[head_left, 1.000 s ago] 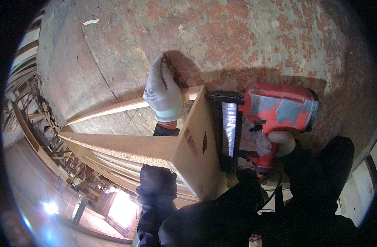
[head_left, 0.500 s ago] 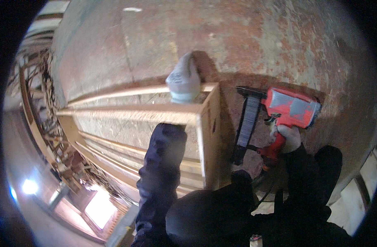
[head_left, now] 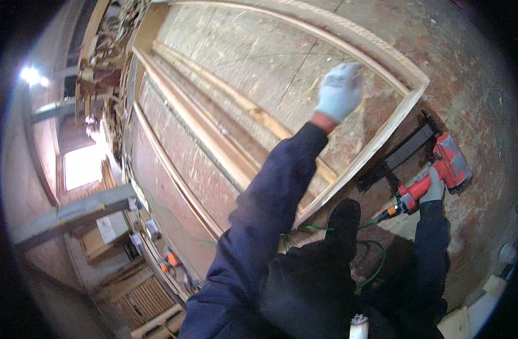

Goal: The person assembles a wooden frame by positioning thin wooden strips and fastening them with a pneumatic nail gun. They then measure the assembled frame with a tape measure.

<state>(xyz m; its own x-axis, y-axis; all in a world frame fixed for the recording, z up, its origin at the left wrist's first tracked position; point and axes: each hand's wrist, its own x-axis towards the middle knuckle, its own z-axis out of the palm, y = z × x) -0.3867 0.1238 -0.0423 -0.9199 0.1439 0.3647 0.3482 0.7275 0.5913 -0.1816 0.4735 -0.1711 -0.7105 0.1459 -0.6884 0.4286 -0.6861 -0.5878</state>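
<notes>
My left hand (head_left: pixel 339 95), in a pale grey-blue glove, is over the inside of a long wooden frame (head_left: pixel 363 157), short of its far rail. The back of the hand faces up and its fingers are hidden or blurred. My right hand (head_left: pixel 433 185), also gloved, is closed round the handle of a red pneumatic nail gun (head_left: pixel 452 163). The tool's long dark magazine (head_left: pixel 407 148) points toward the frame's right end board, just outside it. Several thin wooden strips (head_left: pixel 213 85) run lengthwise within the frame.
A green air hose (head_left: pixel 377 265) curls over the worn reddish floor beside my dark-clad knee (head_left: pixel 345 217). Scrap wood is heaped (head_left: pixel 109 73) beyond the frame's left end. At lower left are stacked slats (head_left: pixel 148 302) and an orange tool (head_left: pixel 173 260).
My left hand has come off the wooden rail it was on and is now over the frame's inside. The nail gun has turned in my right hand. My view has shifted, showing more of the frame.
</notes>
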